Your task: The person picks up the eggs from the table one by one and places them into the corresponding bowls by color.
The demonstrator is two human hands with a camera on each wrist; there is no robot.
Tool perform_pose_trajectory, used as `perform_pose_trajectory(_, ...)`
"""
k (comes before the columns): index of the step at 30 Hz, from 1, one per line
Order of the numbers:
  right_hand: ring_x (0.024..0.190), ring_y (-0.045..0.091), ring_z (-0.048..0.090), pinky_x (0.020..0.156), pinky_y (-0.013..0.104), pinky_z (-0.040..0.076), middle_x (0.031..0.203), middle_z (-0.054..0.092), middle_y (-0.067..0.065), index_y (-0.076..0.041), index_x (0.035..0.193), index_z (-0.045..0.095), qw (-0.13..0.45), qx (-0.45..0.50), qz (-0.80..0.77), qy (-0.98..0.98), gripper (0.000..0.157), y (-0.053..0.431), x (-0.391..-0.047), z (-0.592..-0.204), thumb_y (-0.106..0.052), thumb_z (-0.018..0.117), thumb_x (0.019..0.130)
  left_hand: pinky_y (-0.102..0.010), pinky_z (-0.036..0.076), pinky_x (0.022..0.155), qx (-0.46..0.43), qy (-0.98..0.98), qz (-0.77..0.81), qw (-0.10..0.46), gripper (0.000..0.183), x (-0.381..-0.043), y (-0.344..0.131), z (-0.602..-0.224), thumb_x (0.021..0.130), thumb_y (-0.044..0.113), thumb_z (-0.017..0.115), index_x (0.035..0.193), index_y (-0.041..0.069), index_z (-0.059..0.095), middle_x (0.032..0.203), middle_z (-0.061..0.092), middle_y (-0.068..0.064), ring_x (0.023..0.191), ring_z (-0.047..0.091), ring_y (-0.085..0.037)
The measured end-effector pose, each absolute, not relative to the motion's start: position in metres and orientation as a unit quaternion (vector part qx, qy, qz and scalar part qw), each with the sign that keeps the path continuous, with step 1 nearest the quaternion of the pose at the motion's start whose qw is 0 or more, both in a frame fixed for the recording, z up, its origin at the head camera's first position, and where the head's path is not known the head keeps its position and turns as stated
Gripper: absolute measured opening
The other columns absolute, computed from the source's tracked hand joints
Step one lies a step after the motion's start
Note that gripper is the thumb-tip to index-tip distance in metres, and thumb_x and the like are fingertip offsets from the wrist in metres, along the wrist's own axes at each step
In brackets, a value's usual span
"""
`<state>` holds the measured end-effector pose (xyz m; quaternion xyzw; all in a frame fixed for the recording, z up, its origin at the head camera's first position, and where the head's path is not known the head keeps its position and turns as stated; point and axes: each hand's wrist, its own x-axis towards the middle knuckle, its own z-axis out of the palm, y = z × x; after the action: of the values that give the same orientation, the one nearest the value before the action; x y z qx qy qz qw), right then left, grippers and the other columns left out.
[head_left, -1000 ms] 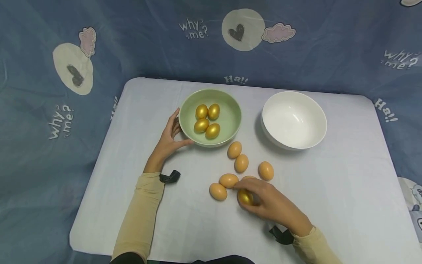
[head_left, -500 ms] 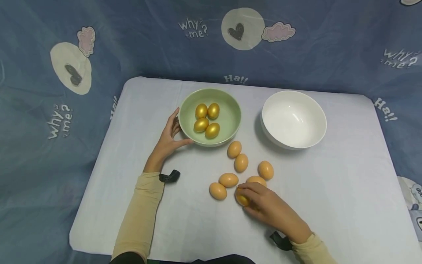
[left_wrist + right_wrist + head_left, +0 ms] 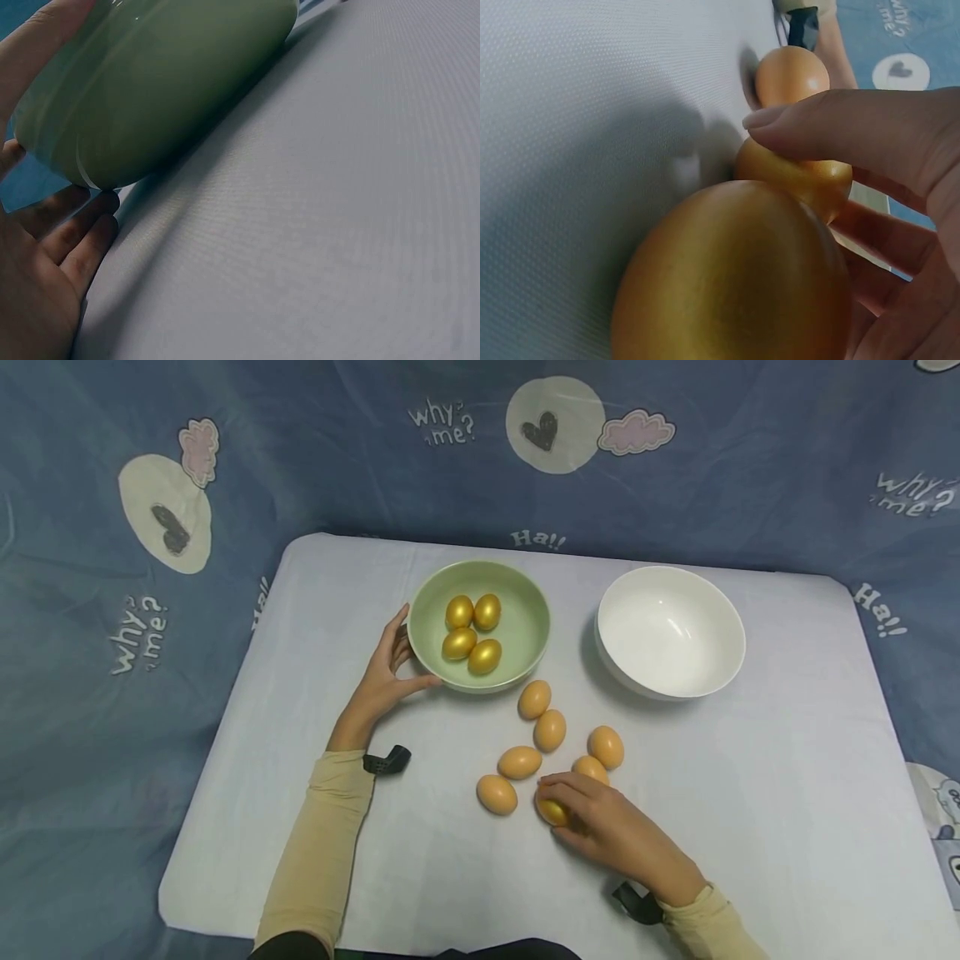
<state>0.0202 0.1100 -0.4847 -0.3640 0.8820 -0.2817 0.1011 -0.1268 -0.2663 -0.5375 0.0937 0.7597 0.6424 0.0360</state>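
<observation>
A green bowl (image 3: 525, 635) holds several golden eggs (image 3: 485, 657). My left hand (image 3: 380, 685) steadies the bowl from its left side, thumb at the near side and fingers along the outer wall; the left wrist view shows the fingertips against the green wall (image 3: 172, 82). Low over the cloth, my right hand (image 3: 615, 827) has its thumb and fingers around a golden egg (image 3: 552, 812), partly hidden by the fingers. A second golden egg (image 3: 735, 277) lies under the palm in the right wrist view, hidden from the head view.
Several tan eggs lie around the right hand and below the green bowl, among them one at the left (image 3: 497, 795) and one at the right (image 3: 606, 747). A white bowl (image 3: 667, 635) stands at the back right of the white-covered table (image 3: 795, 760).
My right hand has shifted slightly with the golden egg at its fingers. A tan egg beside its fingertips has moved a little to the right. The left hand and green bowl stay put.
</observation>
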Motion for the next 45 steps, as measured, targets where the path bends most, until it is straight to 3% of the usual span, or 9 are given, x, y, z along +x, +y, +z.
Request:
perform_pose_trajectory(11,0.123,0.019,0.065,0.102,0.038,0.061,0.133,0.068,0.0,-0.014,0.128,0.068,0.109,-0.353,-0.344,0.863,0.054,0.114,0.015,-0.482,-0.01,0.089,0.079,-0.04,0.033,0.129,0.104,0.76,0.642,0.024,0.122,-0.126,-0.266,-0.538,0.076,0.013,0.094,0.166,0.034,0.014,0.166,0.035,-0.008,0.151,0.04,-0.029)
perform_pose_trajectory(23,0.127,0.019,0.063,0.106,0.038,0.058,0.134,0.067,-0.003,-0.018,0.132,0.066,0.124,-0.334,-0.391,0.849,0.058,0.119,-0.004,-0.472,-0.008,0.089,0.079,-0.042,0.032,0.13,0.104,0.757,0.644,0.027,0.122,-0.126,-0.266,-0.538,0.076,0.015,0.094,0.166,0.033,0.014,0.167,0.035,-0.009,0.151,0.04,-0.03)
perform_pose_trajectory(28,0.124,0.014,0.062,0.106,0.031,0.057,0.134,0.067,-0.005,-0.018,0.133,0.065,0.124,-0.341,-0.411,0.837,0.058,0.119,-0.017,-0.468,-0.008,0.088,0.08,-0.042,0.032,0.13,0.104,0.759,0.643,0.03,0.121,-0.125,-0.267,-0.538,0.077,0.013,0.093,0.166,0.034,0.013,0.167,0.035,-0.009,0.151,0.04,-0.03)
perform_pose_trajectory(45,0.129,0.02,0.062,0.095,0.036,0.064,0.138,0.067,0.002,-0.015,0.135,0.065,0.108,-0.346,-0.47,0.805,0.061,0.097,-0.078,-0.443,0.002,0.086,0.08,-0.041,0.032,0.13,0.1,0.76,0.641,0.036,0.122,-0.124,-0.266,-0.536,0.077,0.014,0.093,0.166,0.035,0.013,0.166,0.035,-0.009,0.15,0.041,-0.03)
